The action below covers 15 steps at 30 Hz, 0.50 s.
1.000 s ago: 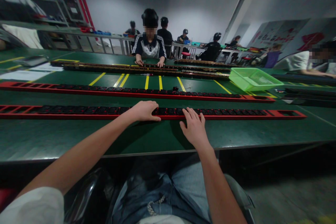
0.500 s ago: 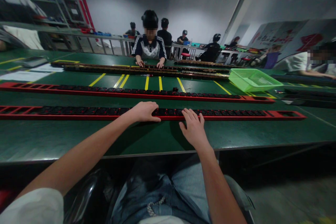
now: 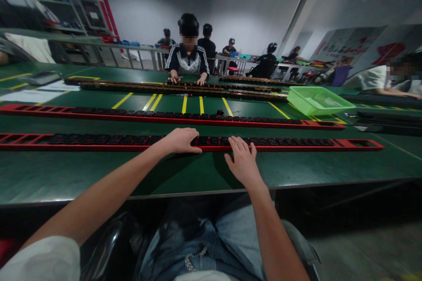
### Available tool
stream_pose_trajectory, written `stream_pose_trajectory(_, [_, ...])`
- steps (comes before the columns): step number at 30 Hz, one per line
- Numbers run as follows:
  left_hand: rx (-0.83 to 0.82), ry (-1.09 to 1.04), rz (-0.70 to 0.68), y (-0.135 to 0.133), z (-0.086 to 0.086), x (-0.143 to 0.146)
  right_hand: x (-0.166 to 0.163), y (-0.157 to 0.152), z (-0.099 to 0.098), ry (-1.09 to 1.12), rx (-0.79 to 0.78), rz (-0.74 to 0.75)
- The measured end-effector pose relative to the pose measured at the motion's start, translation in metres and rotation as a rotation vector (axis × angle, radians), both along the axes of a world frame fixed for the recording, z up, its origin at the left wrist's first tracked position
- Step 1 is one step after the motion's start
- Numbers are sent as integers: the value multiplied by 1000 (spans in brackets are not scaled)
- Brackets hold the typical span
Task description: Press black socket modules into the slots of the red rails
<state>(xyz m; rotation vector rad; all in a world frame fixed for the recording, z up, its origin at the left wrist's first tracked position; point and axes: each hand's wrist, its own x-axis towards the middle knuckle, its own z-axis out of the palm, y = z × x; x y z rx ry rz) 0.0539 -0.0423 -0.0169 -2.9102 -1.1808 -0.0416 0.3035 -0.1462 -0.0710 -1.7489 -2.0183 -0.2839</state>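
Observation:
A long red rail (image 3: 296, 146) lies across the table in front of me, its slots filled with black square socket-like pieces (image 3: 99, 139) along most of its length. My left hand (image 3: 180, 140) straddles the rail near its middle, thumb along the front edge and fingers over the far side, closed around it. To the right, my right hand (image 3: 244, 161) is open, with spread fingertips resting on the rail's top. Whatever lies under my left palm is hidden. A second red rail (image 3: 263, 124) with similar black pieces runs behind, and one loose black piece (image 3: 220, 113) sits on top.
Beyond the rails, a light green basket (image 3: 319, 104) stands on the green table (image 3: 198, 173), which has yellow tape lines. Dark strips (image 3: 145, 88) lie farther back, where a co-worker (image 3: 187, 59) has both hands on them. Another person (image 3: 379, 79) leans in at right.
My hands and both red rails have stayed in place. Across the table, the co-worker's hand at the dark strips has shifted slightly.

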Motion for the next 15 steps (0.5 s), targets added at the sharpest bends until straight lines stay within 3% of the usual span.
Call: stream_pose_trajectory(15, [-7,2,14,0,0,0,-1,-1,1,-11,-20,-6])
